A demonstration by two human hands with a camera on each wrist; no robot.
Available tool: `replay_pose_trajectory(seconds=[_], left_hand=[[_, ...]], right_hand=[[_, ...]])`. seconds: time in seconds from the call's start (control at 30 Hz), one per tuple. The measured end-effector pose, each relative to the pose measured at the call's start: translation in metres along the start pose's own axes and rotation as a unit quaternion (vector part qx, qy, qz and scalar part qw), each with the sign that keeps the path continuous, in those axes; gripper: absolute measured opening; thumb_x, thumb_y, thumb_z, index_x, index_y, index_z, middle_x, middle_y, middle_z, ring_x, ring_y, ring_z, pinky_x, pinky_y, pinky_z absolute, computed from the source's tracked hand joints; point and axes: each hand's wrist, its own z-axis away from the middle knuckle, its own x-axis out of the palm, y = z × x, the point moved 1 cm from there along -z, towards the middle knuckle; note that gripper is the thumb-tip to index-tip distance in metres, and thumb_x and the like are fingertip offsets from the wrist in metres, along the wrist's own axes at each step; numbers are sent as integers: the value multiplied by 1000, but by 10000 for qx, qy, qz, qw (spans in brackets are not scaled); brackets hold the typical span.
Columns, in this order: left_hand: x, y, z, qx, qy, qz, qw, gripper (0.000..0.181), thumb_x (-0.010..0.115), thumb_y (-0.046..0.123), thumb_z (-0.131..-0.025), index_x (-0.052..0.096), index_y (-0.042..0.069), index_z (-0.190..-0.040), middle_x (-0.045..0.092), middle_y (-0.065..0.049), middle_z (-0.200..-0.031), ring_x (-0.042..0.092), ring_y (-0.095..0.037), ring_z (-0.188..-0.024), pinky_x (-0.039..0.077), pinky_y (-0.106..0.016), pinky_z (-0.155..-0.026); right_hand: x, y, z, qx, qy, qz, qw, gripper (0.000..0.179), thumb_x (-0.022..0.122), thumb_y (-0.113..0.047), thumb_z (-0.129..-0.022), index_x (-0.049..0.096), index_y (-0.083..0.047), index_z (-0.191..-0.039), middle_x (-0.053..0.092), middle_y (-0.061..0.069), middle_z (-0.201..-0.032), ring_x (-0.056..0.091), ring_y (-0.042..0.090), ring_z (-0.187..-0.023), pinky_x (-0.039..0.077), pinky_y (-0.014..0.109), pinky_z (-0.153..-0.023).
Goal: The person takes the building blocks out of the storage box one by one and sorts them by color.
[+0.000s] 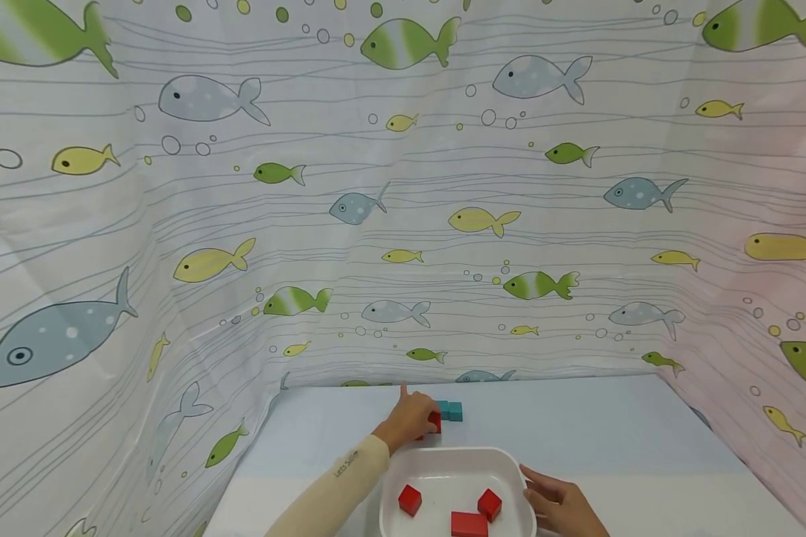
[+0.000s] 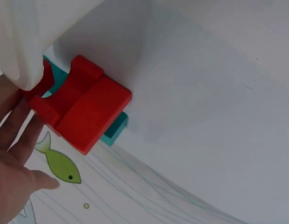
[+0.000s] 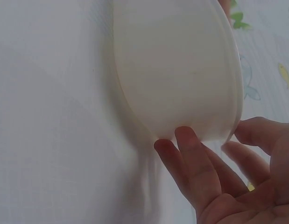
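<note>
The fingers of my left hand [image 1: 408, 419] curl round a red block [image 1: 436, 426], just beyond the tray [image 1: 451, 450] and near the teal blocks [image 1: 455, 412], so I do best to lift it straight up without dragging its neighbours along the bench [image 1: 591, 436]. My right hand [image 1: 564, 507] grips the tray's side, and a steady hold there should keep the three red pieces [image 1: 469, 524] inside from sliding.

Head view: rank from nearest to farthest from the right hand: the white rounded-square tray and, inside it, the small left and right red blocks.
1. White tray: touching the right hand.
2. Right small red block: inside, toward the right wall.
3. Left small red block: inside, toward the left wall.
</note>
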Motion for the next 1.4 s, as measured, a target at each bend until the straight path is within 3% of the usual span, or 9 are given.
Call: replay_pose_trajectory(seconds=[0.3,0.47,0.7,1.0,1.3,1.4], left_hand=[[5,0,4,-119,-23,-92,9999,26,81,23,-80,77,19,-105,72,7,-93,63,-18,-97,16,-74,-104],[7,-2,3,-93,72,-132,9998,25,81,23,-79,78,19,-104,72,7,-93,63,-18,-97,16,-74,-104],[13,-4,3,-255,-29,-147,9996,25,81,25,-79,77,21,-104,71,10,-91,62,-17,-96,16,-72,-106],[17,-4,6,-429,-97,359,9984,25,81,20,-81,77,17,-105,69,7,-85,61,-19,-95,15,-75,-103],[9,-1,5,-39,318,-347,9989,34,81,24,-80,74,21,-113,69,4,-107,56,-21,-110,16,-73,-104],[2,1,6,103,494,-280,9983,37,81,25,-81,73,21,-116,68,3,-113,55,-21,-114,18,-72,-105]], right_hand=[[2,0,1,-18,-35,-6,10000,64,65,-27,-95,38,3,-145,56,31,-128,65,37,-105,56,47,-79],[2,-1,-1,-20,43,25,10000,66,65,-28,-94,38,3,-145,56,31,-128,66,36,-103,56,47,-79],[2,2,-1,-7,-77,-111,9999,64,63,-28,-96,37,2,-146,56,31,-128,64,37,-105,55,47,-80],[-1,2,-1,-74,-183,-170,9997,64,63,-27,-96,36,2,-146,54,31,-130,64,36,-107,55,47,-81],[1,2,0,-7,60,57,10000,65,65,-28,-94,39,2,-145,56,31,-128,65,35,-105,56,47,-79],[0,3,0,11,115,84,9999,65,66,-29,-94,39,2,-145,56,31,-128,65,35,-104,56,46,-78]])
